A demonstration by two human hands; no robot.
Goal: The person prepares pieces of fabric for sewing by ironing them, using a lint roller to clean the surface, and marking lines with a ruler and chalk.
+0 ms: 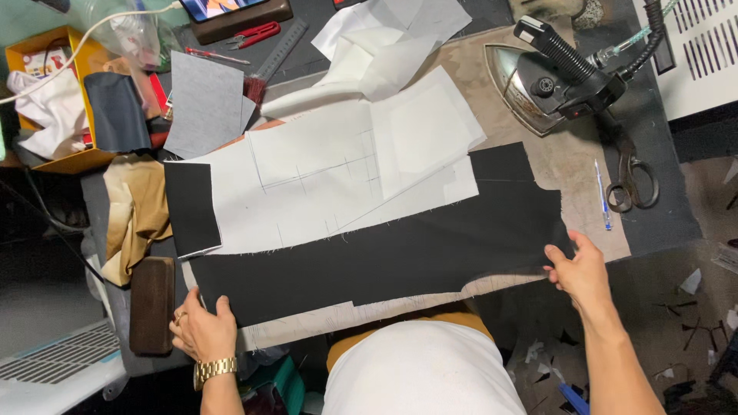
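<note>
Long black cut fabric panel (384, 253), likely limp, light and prone to shifting, lies flat on the padded surface (569, 165) beneath white pattern pieces (330, 165), left hand (204, 330) and right hand (580, 269) pinching its opposite ends, the best holds.

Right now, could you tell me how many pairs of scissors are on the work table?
2: large dark scissors right of the iron, and small red-handled snips at the top left. Others may be hidden under fabric.
</note>
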